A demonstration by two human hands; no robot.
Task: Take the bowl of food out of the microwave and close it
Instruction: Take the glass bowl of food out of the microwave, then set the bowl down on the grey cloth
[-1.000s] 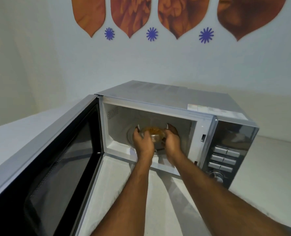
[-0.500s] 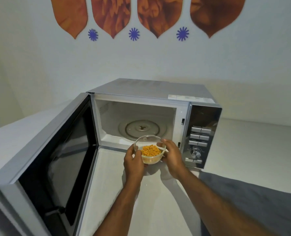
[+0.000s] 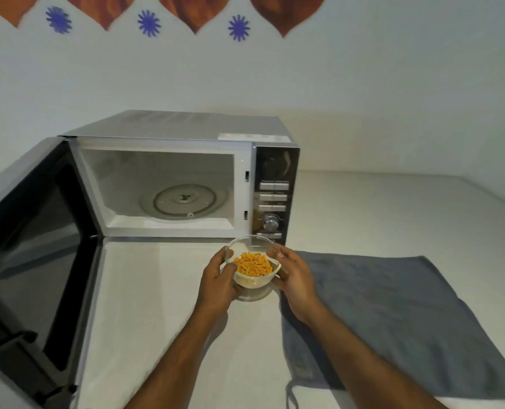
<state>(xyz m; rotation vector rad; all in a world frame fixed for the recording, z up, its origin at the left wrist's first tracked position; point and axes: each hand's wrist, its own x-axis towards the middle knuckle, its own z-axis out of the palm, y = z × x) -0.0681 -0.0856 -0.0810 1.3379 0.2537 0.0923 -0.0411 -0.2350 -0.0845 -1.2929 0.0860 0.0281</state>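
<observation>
A clear glass bowl (image 3: 252, 268) with orange food pieces is held in front of the silver microwave (image 3: 186, 128), just above the white counter. My left hand (image 3: 217, 280) grips its left side and my right hand (image 3: 294, 276) cups its right side. The microwave door (image 3: 29, 255) stands wide open to the left. Inside, the glass turntable (image 3: 183, 202) is bare.
A grey cloth (image 3: 393, 314) lies on the white counter (image 3: 156, 290) to the right of the bowl. The control panel (image 3: 273, 199) with buttons and a knob is on the microwave's right side. A wall with orange and blue decorations stands behind.
Both hands have drawn the bowl out of the microwave cavity and toward me, lowering it close to the counter beside the grey cloth. The view has shifted back and right.
</observation>
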